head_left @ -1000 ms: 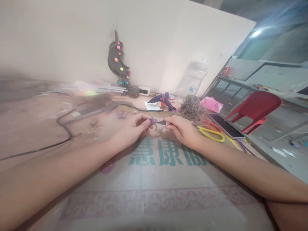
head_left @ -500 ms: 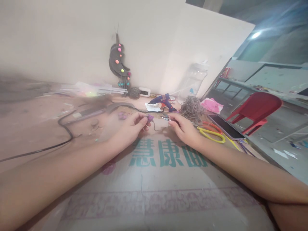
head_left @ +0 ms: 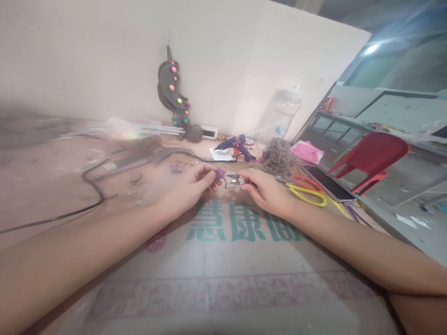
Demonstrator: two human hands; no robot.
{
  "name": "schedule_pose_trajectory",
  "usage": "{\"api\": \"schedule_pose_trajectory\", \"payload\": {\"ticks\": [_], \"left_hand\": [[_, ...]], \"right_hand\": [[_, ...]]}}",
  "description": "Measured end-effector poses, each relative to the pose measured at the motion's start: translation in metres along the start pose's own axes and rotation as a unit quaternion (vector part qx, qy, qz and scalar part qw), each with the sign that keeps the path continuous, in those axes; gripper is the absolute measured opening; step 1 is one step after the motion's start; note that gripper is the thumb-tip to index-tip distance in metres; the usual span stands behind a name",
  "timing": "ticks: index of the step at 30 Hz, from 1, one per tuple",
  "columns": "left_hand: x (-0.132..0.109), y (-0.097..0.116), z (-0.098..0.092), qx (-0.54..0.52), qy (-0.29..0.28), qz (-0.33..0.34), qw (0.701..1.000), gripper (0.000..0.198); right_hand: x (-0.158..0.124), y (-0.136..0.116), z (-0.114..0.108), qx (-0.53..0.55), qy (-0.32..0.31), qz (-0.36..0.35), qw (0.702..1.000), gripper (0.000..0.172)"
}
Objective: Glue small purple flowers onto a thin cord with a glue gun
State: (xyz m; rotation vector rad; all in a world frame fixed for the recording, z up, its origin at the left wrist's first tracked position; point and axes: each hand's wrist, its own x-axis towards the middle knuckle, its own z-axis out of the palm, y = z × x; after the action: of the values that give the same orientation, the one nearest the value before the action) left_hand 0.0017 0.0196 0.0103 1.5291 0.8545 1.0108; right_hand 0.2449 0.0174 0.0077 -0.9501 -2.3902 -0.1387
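Note:
Between its thumb and fingers my left hand (head_left: 200, 182) pinches a small purple piece (head_left: 220, 172), its exact kind too small to make out. A thin grey strand of yarn (head_left: 226, 184) hangs from that piece. My right hand (head_left: 263, 187) grips small scissors (head_left: 234, 178), their blades parted and pointing left at the strand. The handles are hidden in the fingers. Left of my left hand lie more purple pieces (head_left: 177, 166) on the table.
A blue glue gun (head_left: 237, 146) stands behind my hands, near a tangle of grey yarn (head_left: 277, 155). Yellow-handled scissors (head_left: 307, 195) and a phone (head_left: 328, 182) lie to the right. A black cable (head_left: 63, 216) crosses the left side. A decorated moon (head_left: 171, 88) hangs on the wall.
My right hand has moved slightly left, bringing the scissors up to the strand, and their blades now show wider apart. My left hand stays nearly in place with the purple piece.

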Motion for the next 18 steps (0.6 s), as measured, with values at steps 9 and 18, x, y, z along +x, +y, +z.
{"api": "schedule_pose_trajectory", "payload": {"ticks": [9, 18], "left_hand": [[0.0018, -0.0043, -0.0011, -0.007, -0.013, -0.006, 1.0, 0.016], [0.0, 0.0007, 0.0001, 0.005, -0.01, -0.008, 1.0, 0.014]], "right_hand": [[0.0008, 0.0012, -0.0002, 0.009, -0.002, -0.005, 1.0, 0.025], [0.0004, 0.0023, 0.0005, 0.01, 0.001, -0.017, 1.0, 0.023]]}}
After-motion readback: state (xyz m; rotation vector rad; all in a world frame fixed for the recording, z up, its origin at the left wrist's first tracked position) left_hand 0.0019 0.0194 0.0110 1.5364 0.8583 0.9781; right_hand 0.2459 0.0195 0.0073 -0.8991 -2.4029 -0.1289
